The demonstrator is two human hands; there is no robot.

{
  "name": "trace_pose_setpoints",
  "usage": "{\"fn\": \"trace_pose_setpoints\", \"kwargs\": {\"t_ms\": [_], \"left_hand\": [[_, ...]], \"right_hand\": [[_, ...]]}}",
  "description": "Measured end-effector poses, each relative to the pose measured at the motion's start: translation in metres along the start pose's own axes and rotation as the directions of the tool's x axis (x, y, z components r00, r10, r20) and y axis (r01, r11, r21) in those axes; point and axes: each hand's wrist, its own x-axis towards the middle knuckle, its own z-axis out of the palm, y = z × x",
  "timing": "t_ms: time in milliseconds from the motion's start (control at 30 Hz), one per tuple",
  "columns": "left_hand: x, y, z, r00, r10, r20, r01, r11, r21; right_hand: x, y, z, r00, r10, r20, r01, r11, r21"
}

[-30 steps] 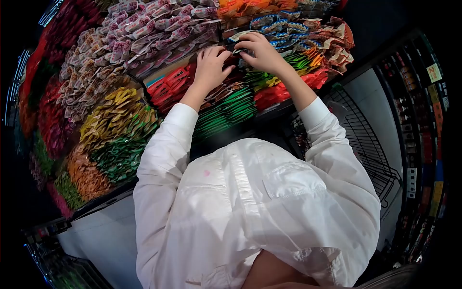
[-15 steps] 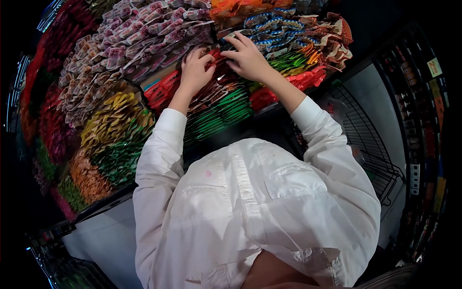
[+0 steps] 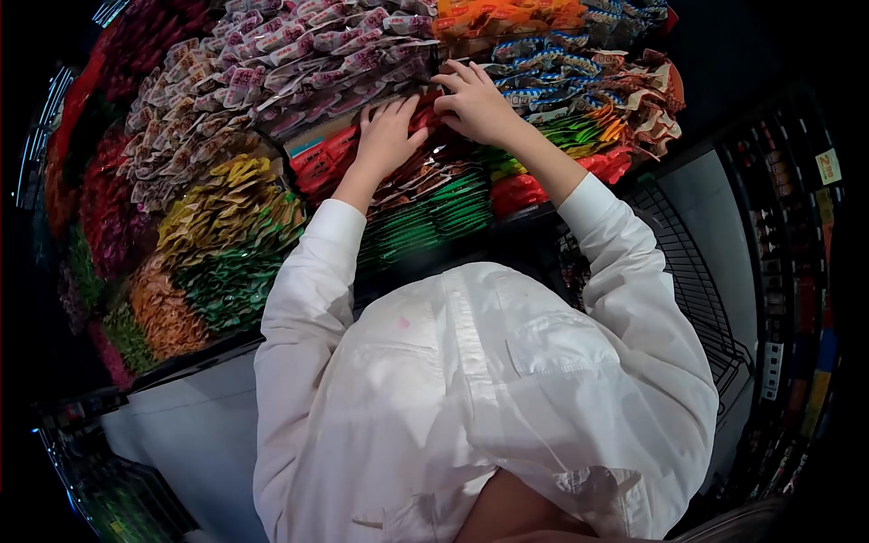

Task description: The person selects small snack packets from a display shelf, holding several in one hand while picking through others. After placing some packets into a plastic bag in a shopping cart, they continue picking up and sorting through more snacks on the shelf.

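Note:
My left hand [image 3: 389, 140] lies over a row of red snack packets [image 3: 321, 167], fingers stretched out and apart on their top edges. Beside it, my right hand [image 3: 478, 107] rests at the far end of the same row, its fingers spread and slightly bent; its fingertips reach the dark divider in front of the blue-and-white packets [image 3: 548, 65]. I see nothing gripped in either hand, though the undersides of the fingers are hidden. Below the hands stand brown-red packets [image 3: 412, 179] and green packets [image 3: 425, 217] in tight rows.
White-and-purple packets [image 3: 317, 45] fill the bin beyond my hands, with orange packets [image 3: 507, 16] to their right. Yellow packets [image 3: 226, 195] lie to the left. A black wire shopping cart [image 3: 683, 244] stands at my right, before stocked shelves [image 3: 783, 244].
My left hand's fingers have straightened and spread over the red packets. The right hand stays close to the same spot. The whole view has shifted slightly.

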Motion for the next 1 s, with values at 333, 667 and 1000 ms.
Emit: {"fn": "trace_pose_setpoints", "kwargs": {"t_ms": [333, 667, 1000], "left_hand": [[0.005, 0.01, 0.0, 0.971, 0.175, -0.162, -0.185, 0.981, -0.051], [0.003, -0.007, -0.026, 0.991, 0.093, -0.092, -0.104, 0.988, -0.118], [-0.042, -0.04, -0.046, 0.995, -0.06, 0.076, 0.064, 0.997, -0.049]], "right_hand": [[0.017, 0.026, -0.049, 0.77, 0.545, -0.332, -0.244, 0.732, 0.636], [0.026, 0.01, -0.031, 0.835, 0.536, -0.123, -0.326, 0.662, 0.675], [0.062, -0.009, 0.005, 0.979, 0.193, -0.06, -0.158, 0.916, 0.37]]}}
